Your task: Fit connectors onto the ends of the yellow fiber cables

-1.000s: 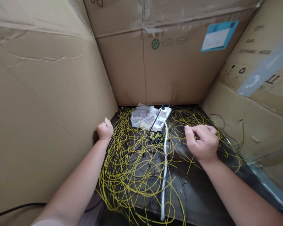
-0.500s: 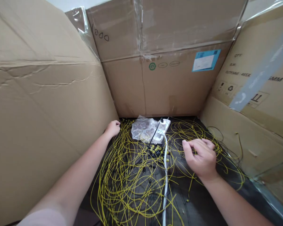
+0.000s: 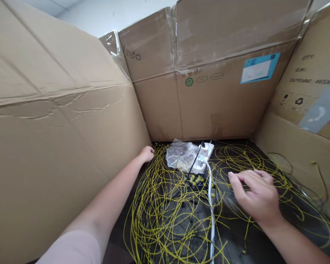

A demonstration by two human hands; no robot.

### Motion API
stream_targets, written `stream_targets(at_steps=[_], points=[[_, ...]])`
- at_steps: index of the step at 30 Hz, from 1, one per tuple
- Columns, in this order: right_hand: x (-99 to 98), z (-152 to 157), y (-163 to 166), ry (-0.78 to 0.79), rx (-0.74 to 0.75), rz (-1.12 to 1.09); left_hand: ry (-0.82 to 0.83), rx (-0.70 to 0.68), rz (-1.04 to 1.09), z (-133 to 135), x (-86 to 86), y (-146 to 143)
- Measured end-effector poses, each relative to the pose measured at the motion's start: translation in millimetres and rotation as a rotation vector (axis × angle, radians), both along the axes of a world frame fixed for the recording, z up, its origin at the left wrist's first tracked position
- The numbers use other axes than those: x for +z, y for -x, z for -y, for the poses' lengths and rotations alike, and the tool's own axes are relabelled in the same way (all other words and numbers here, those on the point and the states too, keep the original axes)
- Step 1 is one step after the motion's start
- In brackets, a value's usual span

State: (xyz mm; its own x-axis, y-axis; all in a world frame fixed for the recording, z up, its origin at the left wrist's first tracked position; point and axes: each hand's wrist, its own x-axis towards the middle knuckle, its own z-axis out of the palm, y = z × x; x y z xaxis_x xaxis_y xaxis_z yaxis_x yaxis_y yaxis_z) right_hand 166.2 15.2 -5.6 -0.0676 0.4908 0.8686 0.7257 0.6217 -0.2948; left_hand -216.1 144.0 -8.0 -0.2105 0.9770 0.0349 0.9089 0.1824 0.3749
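Left grip: fingers curled under, out of sight; hold on any wire cannot be told.
Right grip: seen from the back; what lies between thumb and fingers is hidden.
Wires: tangle cut by bottom and right edges.
White cable: runs off bottom edge.
Bag: contents unclear.
Label: print too small to read.

yellow wires, white cable, brown cardboard walls, blue label
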Motion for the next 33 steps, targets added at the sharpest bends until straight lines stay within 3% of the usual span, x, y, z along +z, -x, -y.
stream_targets(at_steps=[4,14,21,27,33], points=[[0.4,-1.1,-0.9,0.011,0.017,-0.013,0.019,0.046,-0.043,0.0,2.2,-4.3],[-2.7,-2.9,-0.9,0.028,0.059,-0.006,0.043,0.009,-0.009,-3.7,2.6,-10.0],[-0.5,-0.8,-1.9,-0.001,0.079,-0.022,-0.041,0.143,0.123,-4.6,0.9,-0.5],[2.7,1.2,-2.9,-0.038,0.086,-0.052,-0.230,0.267,0.205,0.1,21.8,0.5],[2.9,-1.5,-4.2,-0.053,0.082,-0.046,-0.243,0.188,0.292,1.1,56.7,-11.4]])
